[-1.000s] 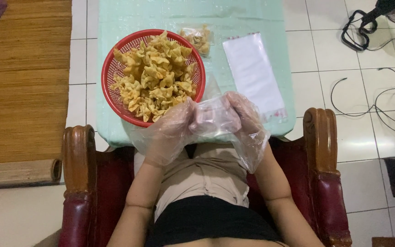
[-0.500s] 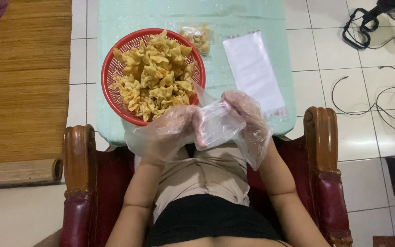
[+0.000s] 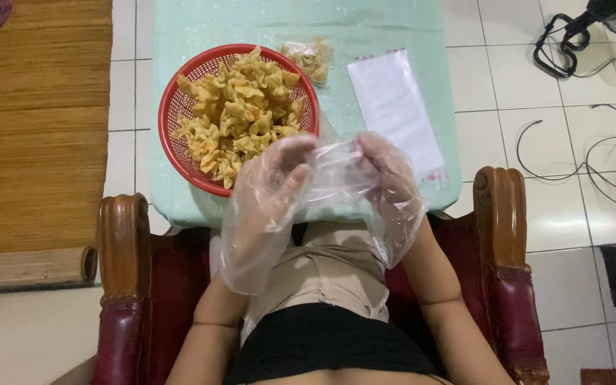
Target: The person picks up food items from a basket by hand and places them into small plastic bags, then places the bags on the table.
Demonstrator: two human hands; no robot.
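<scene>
Both my hands wear loose clear plastic gloves. My left hand (image 3: 269,182) and my right hand (image 3: 386,178) together hold a small clear plastic bag (image 3: 329,182) between them, just above the table's near edge. The bag looks empty. Right beside my left hand stands a red plastic basket (image 3: 180,107) heaped with yellow fried snack pieces (image 3: 240,110). A small filled bag of snacks (image 3: 308,57) lies behind the basket. A stack of flat clear bags (image 3: 393,107) lies to the right, beyond my right hand.
The pale green table (image 3: 172,43) stands on white floor tiles. I sit in a dark red chair with wooden armrests (image 3: 119,235). A woven mat (image 3: 37,121) lies to the left, black cables (image 3: 593,121) to the right.
My hands have lifted the clear bag from my lap up over the table's edge and pulled it apart between them. The basket and the bags on the table have not moved.
</scene>
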